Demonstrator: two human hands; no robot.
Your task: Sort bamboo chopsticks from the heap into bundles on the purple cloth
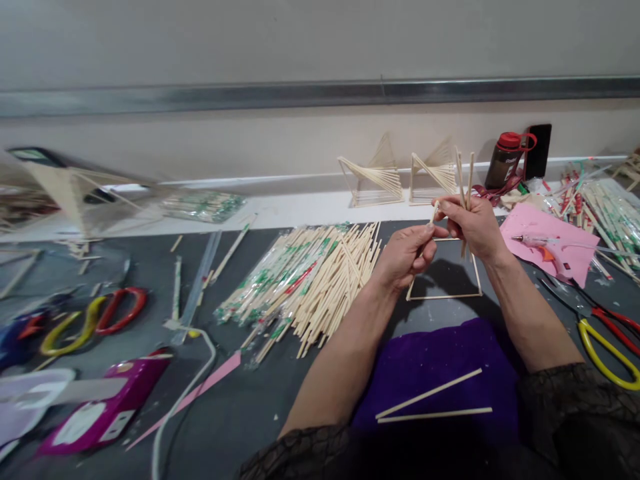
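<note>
My left hand (407, 253) is closed in a pinch on the lower end of a short-looking wooden stick (434, 212), seen nearly end-on. Fingertips of my right hand (473, 223) meet the same stick near its top. That right hand also grips a few upright chopsticks (470, 177), which stick out above and below the fist. Beneath both hands lies a square frame of chopsticks (445, 297), partly covered by them. Closer to me, two chopsticks (435, 416) joined or touching at one end rest on a purple cloth (420, 353).
Loose chopsticks (345, 280) and wrapped ones (280, 267) are heaped to the left. Two stick structures (375, 177) stand by the wall. On the right are a glue gun (547, 250) on pink paper (525, 223), scissors (607, 353) and a bottle (503, 163).
</note>
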